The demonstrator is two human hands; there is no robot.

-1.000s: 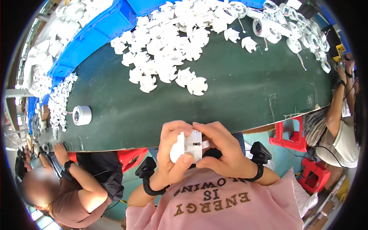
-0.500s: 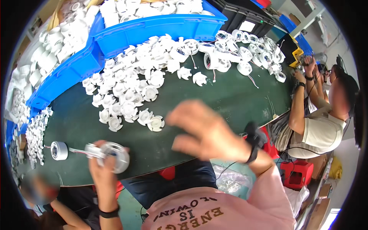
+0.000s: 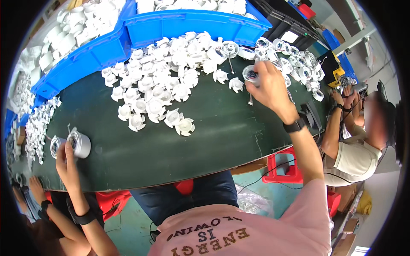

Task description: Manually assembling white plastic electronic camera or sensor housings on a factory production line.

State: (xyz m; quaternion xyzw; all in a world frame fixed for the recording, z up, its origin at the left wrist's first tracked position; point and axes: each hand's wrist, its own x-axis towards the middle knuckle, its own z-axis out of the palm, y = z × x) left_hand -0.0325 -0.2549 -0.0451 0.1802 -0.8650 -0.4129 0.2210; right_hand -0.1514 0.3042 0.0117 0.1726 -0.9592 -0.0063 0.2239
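My left hand (image 3: 68,167) is at the far left of the green table, its fingers against the face of a white cylindrical fan housing (image 3: 83,145) with a dark centre. A second white fan housing (image 3: 55,146) stands just left of the fingers. My right hand (image 3: 273,90) is closed round another white fan housing (image 3: 250,74) at the near edge of the housing pile, a short wire dangling below it. Its palm side is hidden. Between the hands lies a heap of white bladed fan impellers (image 3: 158,91).
Blue bins (image 3: 192,27) with white parts line the back, beside a black crate (image 3: 284,27). Several wired housings (image 3: 305,70) are piled at back right. Small white parts (image 3: 38,136) lie far left. A co-worker (image 3: 363,141) sits at right; another person's hand (image 3: 37,190) shows at lower left.
My left hand has carried its housing left to beside the other one. My right hand has moved from mid-table up and right and taken hold of a housing at the pile.
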